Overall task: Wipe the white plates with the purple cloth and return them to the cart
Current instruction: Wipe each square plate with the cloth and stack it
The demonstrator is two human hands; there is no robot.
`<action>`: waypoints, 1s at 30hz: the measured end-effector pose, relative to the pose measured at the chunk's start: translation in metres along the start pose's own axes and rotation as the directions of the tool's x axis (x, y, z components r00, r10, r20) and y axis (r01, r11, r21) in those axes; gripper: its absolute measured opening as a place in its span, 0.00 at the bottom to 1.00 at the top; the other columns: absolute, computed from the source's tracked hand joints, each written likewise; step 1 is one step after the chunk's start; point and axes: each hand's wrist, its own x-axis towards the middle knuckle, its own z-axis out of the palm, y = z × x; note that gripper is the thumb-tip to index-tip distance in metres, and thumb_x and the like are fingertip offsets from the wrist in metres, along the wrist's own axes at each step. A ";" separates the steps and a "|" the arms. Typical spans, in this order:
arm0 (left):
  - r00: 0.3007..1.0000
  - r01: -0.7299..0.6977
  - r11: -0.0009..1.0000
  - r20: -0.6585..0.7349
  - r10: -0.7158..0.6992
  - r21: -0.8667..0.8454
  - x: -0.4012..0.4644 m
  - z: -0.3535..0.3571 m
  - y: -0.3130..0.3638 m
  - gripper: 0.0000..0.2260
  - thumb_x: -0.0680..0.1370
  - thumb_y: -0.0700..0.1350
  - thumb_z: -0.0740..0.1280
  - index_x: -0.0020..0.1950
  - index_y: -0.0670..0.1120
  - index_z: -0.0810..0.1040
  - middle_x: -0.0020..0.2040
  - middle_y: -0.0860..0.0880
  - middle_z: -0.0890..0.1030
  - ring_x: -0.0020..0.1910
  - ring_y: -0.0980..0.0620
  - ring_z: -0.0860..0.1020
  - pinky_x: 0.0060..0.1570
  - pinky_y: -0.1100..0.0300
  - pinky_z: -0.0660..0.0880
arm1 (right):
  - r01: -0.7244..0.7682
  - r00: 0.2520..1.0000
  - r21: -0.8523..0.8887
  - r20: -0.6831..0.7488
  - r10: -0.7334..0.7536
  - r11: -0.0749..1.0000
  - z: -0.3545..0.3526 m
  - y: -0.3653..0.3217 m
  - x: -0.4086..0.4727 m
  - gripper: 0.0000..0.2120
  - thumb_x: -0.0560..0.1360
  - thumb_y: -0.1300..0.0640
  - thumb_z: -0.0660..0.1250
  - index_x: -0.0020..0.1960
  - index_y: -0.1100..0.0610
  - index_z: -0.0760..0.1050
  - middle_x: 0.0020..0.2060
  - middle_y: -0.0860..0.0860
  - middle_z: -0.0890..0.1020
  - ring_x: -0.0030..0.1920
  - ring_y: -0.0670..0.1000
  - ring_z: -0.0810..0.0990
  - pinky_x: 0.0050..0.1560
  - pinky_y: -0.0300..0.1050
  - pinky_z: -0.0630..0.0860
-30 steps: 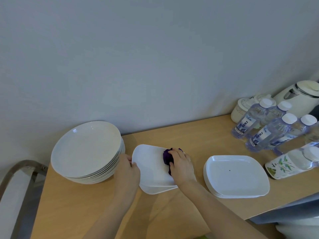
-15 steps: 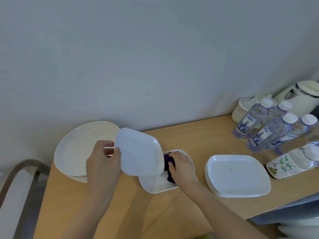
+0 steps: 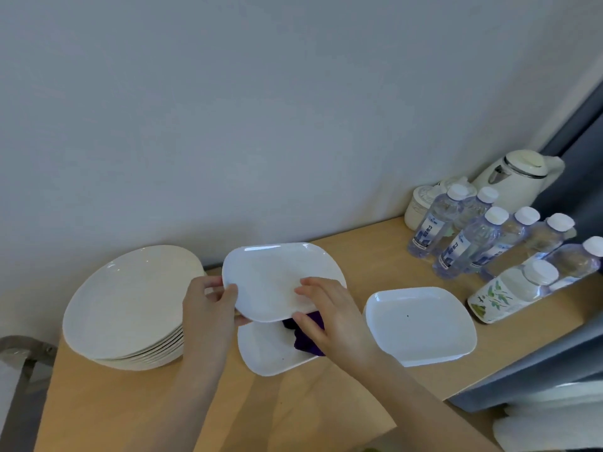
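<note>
My left hand [image 3: 208, 308] and right hand [image 3: 329, 316] grip a raised square white plate [image 3: 277, 278] above the purple cloth [image 3: 308, 337].

Left hand [image 3: 210, 308] pinches left edge of raised plate [image 3: 277, 275], thumb on top. Right hand [image 3: 329, 316] at plate's right-front edge, fingers on top, thumb beneath; forearms angle in below plate.

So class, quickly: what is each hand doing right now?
Left hand: grips the raised plate by its edge.
Right hand: holds that plate's near edge, above the purple cloth.
</note>
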 end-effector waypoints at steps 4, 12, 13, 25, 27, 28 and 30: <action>0.995 0.077 0.996 0.073 -0.074 -0.039 -0.003 0.028 -0.011 0.06 0.77 0.34 0.63 0.46 0.45 0.71 0.45 0.44 0.77 0.44 0.45 0.80 0.26 0.61 0.77 | -0.033 0.997 -0.063 0.061 0.037 0.997 -0.015 0.021 -0.018 0.21 0.74 0.43 0.66 0.60 0.56 0.77 0.62 0.49 0.77 0.63 0.50 0.73 0.64 0.44 0.66; 0.951 0.167 0.984 0.254 -0.178 0.064 -0.024 0.079 -0.041 0.06 0.77 0.35 0.62 0.53 0.43 0.71 0.48 0.45 0.79 0.38 0.53 0.82 0.37 0.51 0.81 | -0.081 0.992 -0.298 -0.116 0.048 0.951 -0.052 0.067 -0.064 0.17 0.63 0.61 0.79 0.51 0.57 0.82 0.53 0.53 0.83 0.52 0.55 0.82 0.54 0.51 0.78; 0.940 0.172 0.982 0.285 -0.186 0.075 -0.027 0.086 -0.043 0.07 0.77 0.35 0.61 0.54 0.42 0.71 0.48 0.44 0.79 0.39 0.52 0.82 0.41 0.49 0.81 | -0.076 0.991 -0.330 -0.133 0.033 0.941 -0.055 0.071 -0.070 0.16 0.63 0.61 0.80 0.49 0.57 0.83 0.52 0.52 0.83 0.51 0.54 0.83 0.53 0.50 0.78; 0.892 -0.047 0.923 0.432 -0.134 0.382 -0.055 0.158 -0.069 0.05 0.75 0.35 0.60 0.48 0.44 0.71 0.42 0.43 0.77 0.41 0.42 0.76 0.36 0.53 0.71 | -0.360 0.916 -0.369 0.034 0.400 0.857 -0.091 0.115 -0.129 0.15 0.76 0.46 0.66 0.62 0.42 0.76 0.66 0.43 0.73 0.67 0.47 0.69 0.64 0.44 0.66; 0.895 -0.067 0.908 0.428 -0.129 0.413 -0.058 0.164 -0.075 0.05 0.75 0.35 0.61 0.49 0.44 0.71 0.41 0.49 0.75 0.42 0.46 0.76 0.38 0.54 0.72 | -0.383 0.900 -0.382 0.053 0.434 0.841 -0.093 0.120 -0.135 0.16 0.77 0.43 0.63 0.64 0.40 0.73 0.67 0.40 0.70 0.69 0.44 0.66 0.65 0.41 0.63; 0.896 -0.074 0.902 0.426 -0.127 0.425 -0.060 0.167 -0.077 0.06 0.75 0.36 0.62 0.49 0.44 0.71 0.40 0.51 0.74 0.42 0.49 0.75 0.36 0.57 0.71 | -0.394 0.892 -0.385 0.061 0.449 0.835 -0.093 0.123 -0.137 0.16 0.77 0.43 0.62 0.64 0.39 0.72 0.68 0.39 0.70 0.69 0.43 0.65 0.65 0.40 0.62; 0.895 -0.080 0.897 0.427 -0.128 0.435 -0.064 0.171 -0.082 0.05 0.75 0.36 0.62 0.49 0.45 0.71 0.40 0.53 0.73 0.39 0.53 0.73 0.34 0.61 0.68 | -0.416 0.874 -0.385 0.083 0.479 0.824 -0.095 0.129 -0.140 0.16 0.77 0.42 0.62 0.65 0.38 0.72 0.68 0.39 0.69 0.69 0.43 0.64 0.66 0.39 0.61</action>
